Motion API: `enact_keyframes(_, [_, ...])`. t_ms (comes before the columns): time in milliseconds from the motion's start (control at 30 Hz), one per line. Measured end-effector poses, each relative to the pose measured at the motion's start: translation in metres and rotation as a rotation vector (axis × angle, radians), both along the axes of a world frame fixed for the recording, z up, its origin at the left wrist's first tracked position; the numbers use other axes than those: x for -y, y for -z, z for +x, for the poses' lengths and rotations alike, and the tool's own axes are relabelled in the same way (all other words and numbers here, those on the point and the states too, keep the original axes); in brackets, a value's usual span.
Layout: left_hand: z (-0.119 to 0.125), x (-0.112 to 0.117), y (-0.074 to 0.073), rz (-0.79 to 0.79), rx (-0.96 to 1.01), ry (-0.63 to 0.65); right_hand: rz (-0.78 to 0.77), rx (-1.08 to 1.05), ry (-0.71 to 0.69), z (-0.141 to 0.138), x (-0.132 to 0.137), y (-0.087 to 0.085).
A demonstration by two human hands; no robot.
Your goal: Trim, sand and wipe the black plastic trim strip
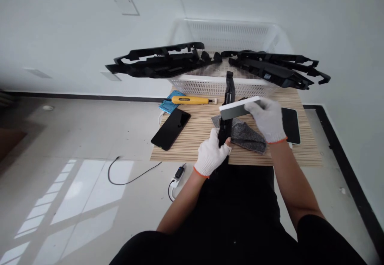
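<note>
My left hand (210, 155), in a white knit glove with an orange cuff, is wrapped round a long, narrow black plastic trim piece (230, 91). The piece points away from me, its near end by my lap. Over its middle, my gloved right hand (267, 118) grips a flat grey-and-white block (236, 110) by its right end; whether the block touches the trim cannot be told. Beneath the right hand lies a crumpled grey cloth (247, 137) on the table. A dark-screened phone (291, 126) rests beside that hand, to its right.
A white plastic basket (192, 86) stands at the back with several black plastic trim pieces (168, 62) across it, jutting out both sides. A yellow pen-shaped tool (192, 100), a blue packet (168, 106) and a black phone (171, 129) lie left. Cables (132, 183) run over the floor.
</note>
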State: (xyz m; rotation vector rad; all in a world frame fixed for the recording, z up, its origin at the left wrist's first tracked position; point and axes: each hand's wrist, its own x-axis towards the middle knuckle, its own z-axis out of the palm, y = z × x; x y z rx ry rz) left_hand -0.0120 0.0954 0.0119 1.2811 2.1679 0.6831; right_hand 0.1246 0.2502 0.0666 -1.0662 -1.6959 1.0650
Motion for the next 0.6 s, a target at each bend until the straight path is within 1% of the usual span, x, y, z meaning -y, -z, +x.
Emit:
enact_keyframes(67, [0.0, 0.0, 0.002, 0.001, -0.022, 0.001, 0.012, 0.108, 0.123, -0.008, 0.001, 0.001])
enact_keyframes(100, [0.0, 0.0, 0.002, 0.001, -0.028, 0.003, 0.008, 0.119, 0.185, -0.011, 0.002, 0.002])
enact_keyframes(133, [0.0, 0.0, 0.003, 0.0, -0.033, 0.004, -0.006, 0.119, 0.208, -0.015, 0.002, 0.004])
enact_keyframes(167, [0.0, 0.0, 0.003, -0.002, -0.033, 0.005, -0.023, 0.122, 0.186, -0.018, 0.002, 0.006])
enact_keyframes(233, [0.0, 0.0, 0.003, -0.009, -0.043, 0.01, -0.057, 0.149, 0.083, -0.023, 0.003, 0.01])
enact_keyframes(267, [0.0, -0.001, 0.003, -0.013, -0.055, 0.014, -0.065, 0.152, 0.067, -0.025, 0.003, 0.011])
enact_keyframes(300, [0.0, -0.001, 0.002, -0.016, -0.068, 0.019, -0.073, 0.142, 0.094, -0.026, 0.004, 0.013])
enact_keyframes(367, [0.001, -0.001, 0.001, -0.027, -0.085, 0.027, -0.083, 0.103, 0.196, -0.027, 0.005, 0.014])
enact_keyframes(400, [0.001, -0.001, 0.001, -0.032, -0.089, 0.025, -0.084, 0.097, 0.202, -0.027, 0.006, 0.015])
enact_keyframes(500, [0.002, -0.001, 0.0, -0.045, -0.091, 0.021, -0.075, 0.132, 0.11, -0.024, 0.008, 0.019])
enact_keyframes(533, [0.002, -0.001, 0.0, -0.046, -0.096, 0.026, -0.079, 0.133, 0.131, -0.022, 0.009, 0.02])
enact_keyframes(600, [0.003, -0.001, 0.001, -0.039, -0.115, 0.038, -0.09, 0.111, 0.236, -0.02, 0.01, 0.023])
